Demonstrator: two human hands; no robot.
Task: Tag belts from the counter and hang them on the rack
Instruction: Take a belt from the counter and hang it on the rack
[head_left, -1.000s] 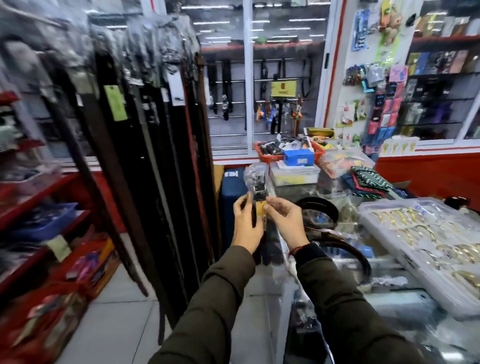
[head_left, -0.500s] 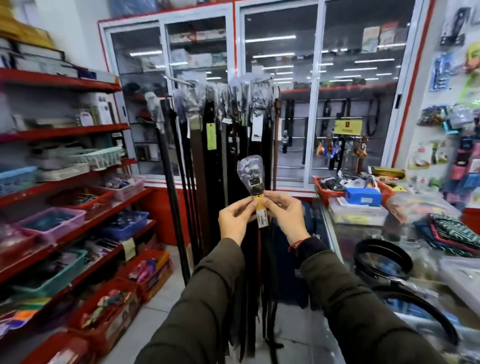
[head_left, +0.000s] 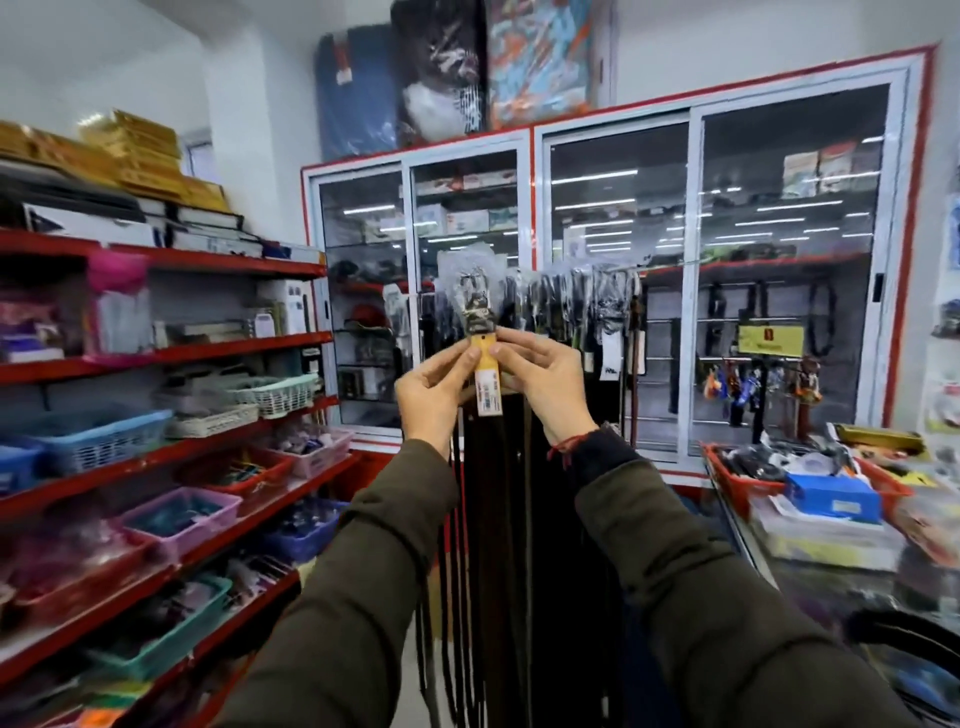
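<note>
I hold a dark belt (head_left: 475, 312) upright in front of me, its buckle end wrapped in clear plastic and a yellow price tag (head_left: 487, 382) hanging on it. My left hand (head_left: 434, 395) pinches the belt and tag from the left. My right hand (head_left: 545, 384) pinches them from the right. The strap drops down between my forearms. Right behind the belt stands the rack (head_left: 576, 296), crowded with several hanging dark belts whose buckles are also bagged in plastic.
Red shelves (head_left: 171, 358) with coloured baskets run along the left. A glass-door cabinet (head_left: 696, 280) stands behind the rack. The glass counter (head_left: 810, 566) at the right holds boxes, a red tray and coiled black belts (head_left: 914, 644).
My view has swung left and up from the counter toward the rack. Both hands have lifted the tagged belt higher, up to the level of the hanging buckles.
</note>
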